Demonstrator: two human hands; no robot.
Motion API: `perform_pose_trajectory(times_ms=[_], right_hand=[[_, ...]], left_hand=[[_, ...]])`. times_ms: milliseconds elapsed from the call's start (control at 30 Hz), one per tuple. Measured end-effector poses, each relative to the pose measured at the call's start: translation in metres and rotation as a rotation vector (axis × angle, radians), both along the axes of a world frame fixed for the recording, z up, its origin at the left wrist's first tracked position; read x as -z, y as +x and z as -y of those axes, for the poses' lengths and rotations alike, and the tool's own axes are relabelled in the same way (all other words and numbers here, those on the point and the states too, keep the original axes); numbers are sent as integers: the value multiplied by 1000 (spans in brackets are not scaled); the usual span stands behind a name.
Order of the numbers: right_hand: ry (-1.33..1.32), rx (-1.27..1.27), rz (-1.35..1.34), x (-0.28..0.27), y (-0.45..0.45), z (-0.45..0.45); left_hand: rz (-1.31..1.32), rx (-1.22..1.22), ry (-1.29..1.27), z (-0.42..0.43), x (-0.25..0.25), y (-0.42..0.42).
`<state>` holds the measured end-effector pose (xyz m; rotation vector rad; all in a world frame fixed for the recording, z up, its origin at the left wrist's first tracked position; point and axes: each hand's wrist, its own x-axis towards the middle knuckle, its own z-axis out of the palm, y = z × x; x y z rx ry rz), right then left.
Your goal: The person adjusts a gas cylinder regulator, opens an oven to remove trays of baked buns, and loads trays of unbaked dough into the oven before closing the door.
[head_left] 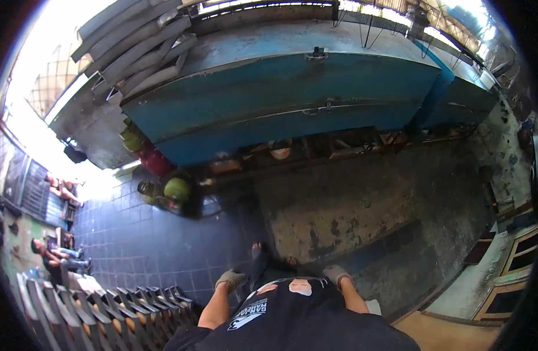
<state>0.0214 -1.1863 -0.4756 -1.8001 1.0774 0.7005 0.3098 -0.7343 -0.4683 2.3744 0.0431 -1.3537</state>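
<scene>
My left hand (231, 280), in a greyish knitted glove, hangs beside my left leg with its fingers loose and no object visible in it. On the other side, my right hand (337, 274), gloved alike, is held low near my hip, also with nothing seen in it. Both are apart from the surrounding objects. Between them are my black printed shirt (286, 316) and my feet on the floor. Ahead stands a long blue metal cabinet (292, 88) with a latch (318, 54) on its upper edge.
Green gas cylinders (177, 191) and a red one (156, 162) stand at the cabinet's left end. Stacked grey metal parts (146, 52) lie on top. A row of dark frames (105, 316) stands at lower left. Two people sit along the left wall. Wooden-framed panels (520, 251) are at right.
</scene>
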Motion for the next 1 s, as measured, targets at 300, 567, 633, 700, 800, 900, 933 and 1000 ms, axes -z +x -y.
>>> perform_pose_trajectory(times_ms=[300,567,633,700,800,900,933,1000], right_hand=[[-19,-57,13,45,-25,-6],[-36,-27,-27,32,-16,-9],[40,-63,-87,22,-3,-8],[-41,-166,-71,25,3,-10],[-64,-155,-111,53,11,-12],[-61,-217,-115,19,40,-18],[-61,-216,-116,17,48,-20],[-55,-215,-98,9,57,-23]], left_hand=[[13,46,78,-3,-22,-10],[-28,94,24,18,-55,-5],[2,1,61,20,-61,-10],[35,-33,17,12,-50,-13],[53,-20,26,-9,-23,-19],[26,-36,30,-19,-62,-22],[26,-36,30,-23,-69,-23],[6,-68,80,-34,-79,-24]])
